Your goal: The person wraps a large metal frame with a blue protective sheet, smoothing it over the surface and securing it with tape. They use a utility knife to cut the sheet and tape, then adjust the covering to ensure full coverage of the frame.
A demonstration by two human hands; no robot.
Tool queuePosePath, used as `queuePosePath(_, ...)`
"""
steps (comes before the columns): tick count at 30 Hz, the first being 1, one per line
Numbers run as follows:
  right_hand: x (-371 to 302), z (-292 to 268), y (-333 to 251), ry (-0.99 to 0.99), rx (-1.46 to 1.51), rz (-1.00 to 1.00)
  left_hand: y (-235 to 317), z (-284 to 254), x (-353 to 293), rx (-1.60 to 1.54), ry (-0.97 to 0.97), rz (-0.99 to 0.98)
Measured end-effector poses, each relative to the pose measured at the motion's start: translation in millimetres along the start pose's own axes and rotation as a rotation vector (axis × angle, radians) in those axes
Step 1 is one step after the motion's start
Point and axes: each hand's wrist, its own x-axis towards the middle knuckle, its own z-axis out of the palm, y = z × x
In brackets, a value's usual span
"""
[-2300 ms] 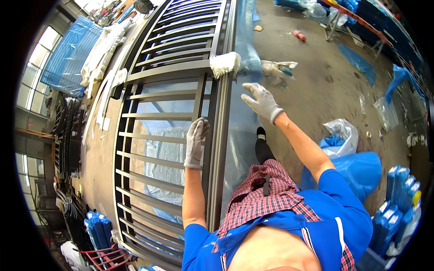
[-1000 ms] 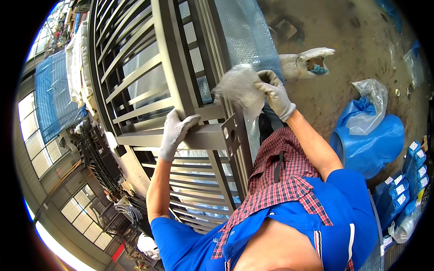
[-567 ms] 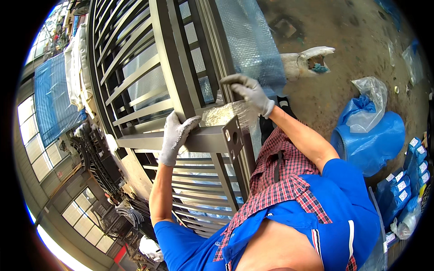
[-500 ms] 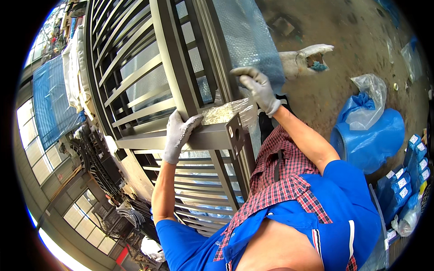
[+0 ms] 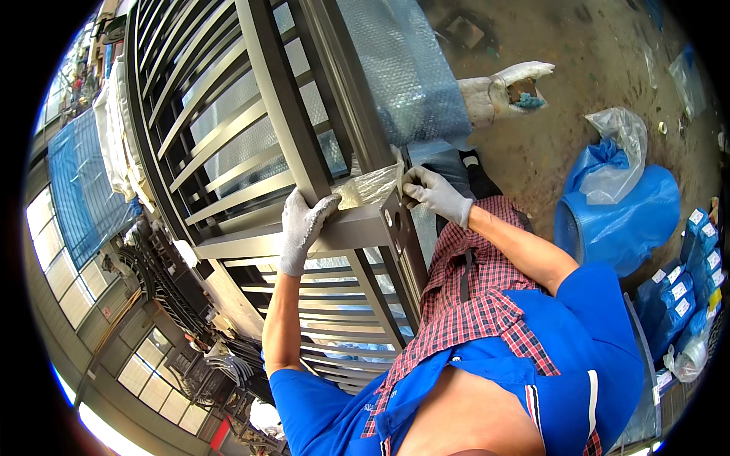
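A dark grey metal slatted panel (image 5: pixel 262 245) lies in front of me, its curved slats running away to the far left. My left hand (image 5: pixel 303 228), in a light grey glove, is wrapped over its near rail beside the long upright bar. Beside it, crumpled clear plastic film (image 5: pixel 370 188) covers a piece of the frame near the corner. My right hand (image 5: pixel 437 195), gloved too, has its fingers curled at the film's right edge, pinching it next to the drilled end of the rail.
Bubble wrap (image 5: pixel 407 72) hangs along the panel's right side. On the floor lie a white wrapped bundle (image 5: pixel 487 99) and a blue plastic roll (image 5: pixel 627 216). Blue packages (image 5: pixel 677 300) stand at right. More metal parts (image 5: pixel 156 270) are stacked at left.
My right hand has come down and slightly left to the film's edge, its fingers curling in. The film's end has bunched up beside the rail. My left hand keeps its place on the rail.
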Motion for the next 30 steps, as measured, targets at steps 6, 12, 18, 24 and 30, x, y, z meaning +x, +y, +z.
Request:
queuePosePath(6,-6.4,-17.8,-0.8,-0.105,0.083,0.004,-12.2,16.5,17.7,0.029,-0.011,0.016)
queuePosePath(12,-9.5,-20.3,-0.7,-0.128,0.136,-0.025,-36.7,28.5,31.8,0.14,0.025,0.057)
queuePosePath(18,-2.4,-10.7,-2.9,-0.007,-0.172,-0.112,-35.7,34.4,32.5,0.181,0.063,0.037)
queuePosePath(24,-13.6,-20.4,-32.6,0.067,-0.757,-0.046,-27.3,49.8,18.3,0.404,0.386,0.104)
queuePosePath(30,-21.4,-4.1,-16.5,0.064,-0.773,-0.269,-19.8,131.1,-23.5,0.406,0.787,0.593)
